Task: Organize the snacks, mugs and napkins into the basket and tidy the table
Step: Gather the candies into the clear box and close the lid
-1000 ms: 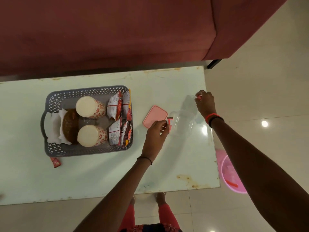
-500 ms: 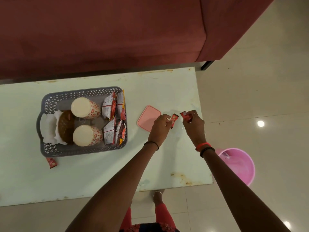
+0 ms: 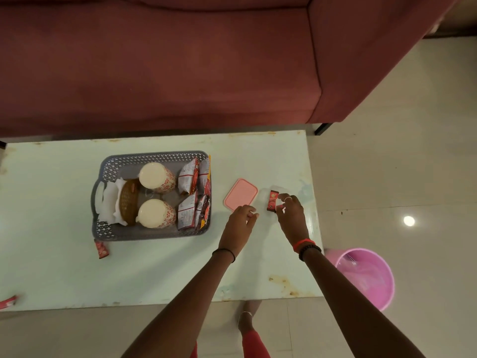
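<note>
The small red sachet was pinched in the right hand over the table — just beside a pink lid. The left hand, fingers loosely curled, was at the lid's near edge; we could not tell whether it held anything. Mugs, snack packets and napkins sat in the grey basket.

The left hand has released its red sachet, now pinched by the right hand.

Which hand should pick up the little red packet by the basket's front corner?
Left hand: it looks empty and sits nearer that stray packet. The right hand pinches another packet.
</note>
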Demonstrator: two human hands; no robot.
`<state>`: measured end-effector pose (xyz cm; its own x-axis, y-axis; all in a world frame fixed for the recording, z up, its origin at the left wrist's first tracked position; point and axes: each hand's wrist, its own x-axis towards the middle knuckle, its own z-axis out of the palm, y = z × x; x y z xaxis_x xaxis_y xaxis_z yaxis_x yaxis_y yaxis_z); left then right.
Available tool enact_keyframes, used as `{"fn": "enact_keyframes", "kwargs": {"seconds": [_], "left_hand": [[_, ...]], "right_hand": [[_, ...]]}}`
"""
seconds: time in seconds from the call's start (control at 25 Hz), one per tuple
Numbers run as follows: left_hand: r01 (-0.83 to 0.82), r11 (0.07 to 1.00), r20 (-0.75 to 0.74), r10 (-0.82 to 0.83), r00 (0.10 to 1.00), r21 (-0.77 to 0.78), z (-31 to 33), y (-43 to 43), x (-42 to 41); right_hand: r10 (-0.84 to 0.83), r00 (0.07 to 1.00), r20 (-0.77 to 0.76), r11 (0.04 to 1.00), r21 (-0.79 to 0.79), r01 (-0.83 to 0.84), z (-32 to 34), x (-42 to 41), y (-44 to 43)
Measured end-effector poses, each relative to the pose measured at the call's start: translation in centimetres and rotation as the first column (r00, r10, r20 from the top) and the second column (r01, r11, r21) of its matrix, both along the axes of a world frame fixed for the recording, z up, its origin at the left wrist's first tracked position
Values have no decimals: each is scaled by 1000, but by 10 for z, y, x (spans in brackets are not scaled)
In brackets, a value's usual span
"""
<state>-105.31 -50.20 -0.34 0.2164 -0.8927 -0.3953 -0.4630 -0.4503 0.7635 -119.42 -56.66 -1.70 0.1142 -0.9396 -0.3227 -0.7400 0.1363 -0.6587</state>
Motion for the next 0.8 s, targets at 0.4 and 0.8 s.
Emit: {"fn": "enact_keyframes", "kwargs": {"seconds": [0.4,0.8], "left_hand": [[-157,986,57,160,986,-54,24,134,77],[-508,855,334,511,792,-105,9,304,289]], "right_hand": [[297,952,-78,953,-32,-300,30,84,113],[572,814,-105,820,35,-572,22,272,226]]}}
